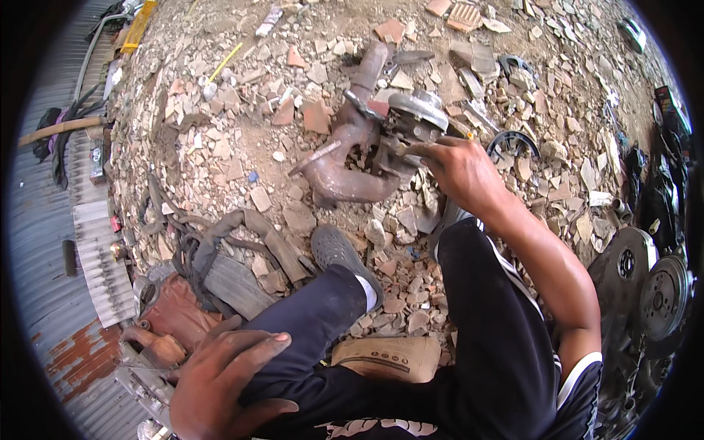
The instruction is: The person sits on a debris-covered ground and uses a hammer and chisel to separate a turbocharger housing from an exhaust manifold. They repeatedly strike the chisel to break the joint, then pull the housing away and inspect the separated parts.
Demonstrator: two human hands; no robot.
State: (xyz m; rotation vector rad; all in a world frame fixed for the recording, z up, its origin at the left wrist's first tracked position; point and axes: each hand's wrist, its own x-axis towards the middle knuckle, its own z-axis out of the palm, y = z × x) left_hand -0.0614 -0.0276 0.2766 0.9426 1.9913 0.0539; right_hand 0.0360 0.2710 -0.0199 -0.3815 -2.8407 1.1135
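A rusty exhaust manifold (345,158) lies on the rubble in front of my feet, with a grey metal turbocharger (418,114) at its right side. My right hand (466,172) reaches to the near side of the turbocharger, its index finger stretched along the metal and the other fingers curled in. Whatever is pinched between those fingertips is hidden. My left hand (231,374) hovers over my left thigh, fingers spread and nothing in them.
Black hoses (242,227) curl on the ground at the left, near a brown metal part (180,312). Corrugated sheet (44,271) runs along the left edge. Dark pulley-like parts (664,297) stand at the right. A paper sack (385,358) lies between my legs.
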